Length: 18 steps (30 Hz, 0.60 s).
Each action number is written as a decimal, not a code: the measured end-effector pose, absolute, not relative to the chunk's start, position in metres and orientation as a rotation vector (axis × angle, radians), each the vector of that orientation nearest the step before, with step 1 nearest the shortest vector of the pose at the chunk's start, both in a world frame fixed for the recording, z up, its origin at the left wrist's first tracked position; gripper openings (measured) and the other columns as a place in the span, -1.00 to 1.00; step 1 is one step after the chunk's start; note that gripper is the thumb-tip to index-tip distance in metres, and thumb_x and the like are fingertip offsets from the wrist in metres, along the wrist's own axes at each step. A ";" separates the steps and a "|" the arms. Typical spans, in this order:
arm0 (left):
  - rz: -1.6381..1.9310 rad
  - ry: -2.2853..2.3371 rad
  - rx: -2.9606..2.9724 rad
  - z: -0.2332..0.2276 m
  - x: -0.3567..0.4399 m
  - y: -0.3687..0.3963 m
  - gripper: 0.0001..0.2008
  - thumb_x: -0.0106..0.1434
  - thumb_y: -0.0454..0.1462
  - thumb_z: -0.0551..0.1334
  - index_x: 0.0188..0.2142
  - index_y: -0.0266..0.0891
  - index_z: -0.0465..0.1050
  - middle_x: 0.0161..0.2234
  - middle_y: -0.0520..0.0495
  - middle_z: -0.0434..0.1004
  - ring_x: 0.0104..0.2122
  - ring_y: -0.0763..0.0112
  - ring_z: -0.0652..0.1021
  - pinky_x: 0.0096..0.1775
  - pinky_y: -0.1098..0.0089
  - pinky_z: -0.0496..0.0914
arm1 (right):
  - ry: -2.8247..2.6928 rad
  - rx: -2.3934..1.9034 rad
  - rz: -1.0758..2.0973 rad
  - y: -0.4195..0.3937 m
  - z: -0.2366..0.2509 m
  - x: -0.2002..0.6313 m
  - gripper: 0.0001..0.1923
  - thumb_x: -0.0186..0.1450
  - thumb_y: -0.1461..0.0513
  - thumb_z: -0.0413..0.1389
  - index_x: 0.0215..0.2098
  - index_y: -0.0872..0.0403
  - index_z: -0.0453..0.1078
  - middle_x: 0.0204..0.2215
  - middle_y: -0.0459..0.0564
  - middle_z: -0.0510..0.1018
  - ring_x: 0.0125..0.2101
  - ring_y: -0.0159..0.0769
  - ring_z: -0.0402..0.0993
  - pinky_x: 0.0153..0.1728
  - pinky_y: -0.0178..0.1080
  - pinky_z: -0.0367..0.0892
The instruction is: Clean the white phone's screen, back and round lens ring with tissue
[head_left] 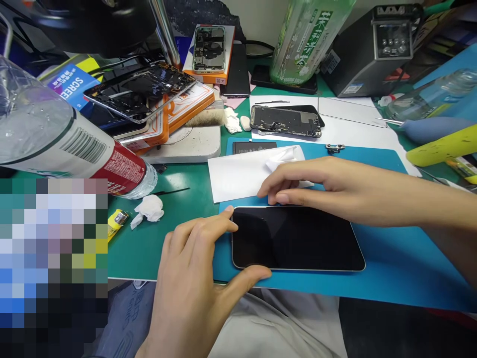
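Note:
A smartphone [294, 238] lies face up on the blue mat [395, 263], its dark glass screen framed by a thin silvery edge. My left hand [197, 268] grips its left end, with fingertips at the far left corner and the thumb along the near edge. Just beyond the far edge is my right hand [316, 186], its fingers curled in and the thumb close to them. Whatever those fingers may hold is hidden. Behind them lies a white sheet of paper or cloth [234, 174] with a crumpled part.
Behind the mat, an opened phone [286, 121] rests on white paper. A small metal part [335, 148] and a black battery [254, 147] sit nearby. Stacked boxes with a phone housing [139, 92], a tilted bottle [108, 154] and crumpled tissue [149, 209] occupy the left.

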<state>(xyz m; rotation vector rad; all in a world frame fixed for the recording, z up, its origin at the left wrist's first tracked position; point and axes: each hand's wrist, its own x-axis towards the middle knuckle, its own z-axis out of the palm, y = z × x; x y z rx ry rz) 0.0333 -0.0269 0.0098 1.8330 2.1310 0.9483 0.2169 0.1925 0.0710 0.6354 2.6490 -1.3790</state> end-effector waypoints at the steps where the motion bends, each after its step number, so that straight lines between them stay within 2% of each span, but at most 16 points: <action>1: 0.948 2.132 1.830 0.010 0.034 -0.027 -0.52 0.36 0.11 0.39 0.11 0.02 0.33 0.21 0.02 0.57 0.15 0.18 0.49 0.11 0.19 0.34 | 2.690 0.668 -1.351 0.190 0.072 0.219 -0.66 0.52 -0.06 0.08 0.08 -0.13 0.55 0.01 -0.10 0.68 -0.01 -0.18 0.59 -0.02 -0.14 0.43; 4: 0.956 2.124 1.833 0.009 0.034 -0.027 -0.51 0.36 0.08 0.41 0.11 0.02 0.32 0.22 -0.02 0.58 0.15 0.12 0.50 0.09 0.14 0.35 | 2.902 0.724 -1.141 0.174 0.072 0.226 -0.70 0.56 0.07 0.00 0.11 -0.08 0.51 0.07 -0.04 0.65 0.04 -0.17 0.58 0.01 -0.13 0.44; 7: 0.963 2.112 1.873 0.008 0.031 -0.027 -0.50 0.35 0.06 0.43 0.11 0.00 0.32 0.21 -0.04 0.59 0.15 0.10 0.51 0.07 0.12 0.37 | 3.150 0.770 -0.772 0.150 0.070 0.234 -0.71 0.56 0.20 -0.02 0.13 -0.05 0.47 0.09 -0.01 0.62 0.08 -0.16 0.56 0.03 -0.12 0.43; 12: 0.966 2.087 1.981 0.004 0.025 -0.027 -0.46 0.31 0.05 0.46 0.12 -0.07 0.35 0.18 -0.08 0.63 0.11 0.14 0.52 0.07 0.17 0.37 | 3.335 0.914 -0.145 0.102 0.055 0.258 -0.64 0.51 0.25 0.08 0.24 0.03 0.43 0.16 0.08 0.58 0.12 -0.06 0.48 0.16 -0.02 0.30; 15: 0.970 2.083 2.001 0.003 0.024 -0.026 -0.46 0.31 0.05 0.46 0.11 -0.11 0.36 0.16 -0.10 0.63 0.11 0.16 0.51 0.08 0.20 0.36 | 3.330 0.968 -0.118 0.078 0.044 0.273 -0.52 0.48 0.24 0.12 0.36 0.05 0.37 0.26 0.13 0.48 0.24 0.00 0.38 0.30 0.04 0.19; 18: 0.965 2.081 2.018 0.003 0.025 -0.025 -0.46 0.31 0.04 0.47 0.10 -0.12 0.36 0.16 -0.11 0.63 0.11 0.17 0.51 0.09 0.22 0.36 | 3.359 0.936 -0.132 0.064 0.036 0.280 -0.45 0.45 0.26 0.15 0.39 0.07 0.35 0.30 0.13 0.43 0.33 -0.01 0.30 0.44 0.01 0.07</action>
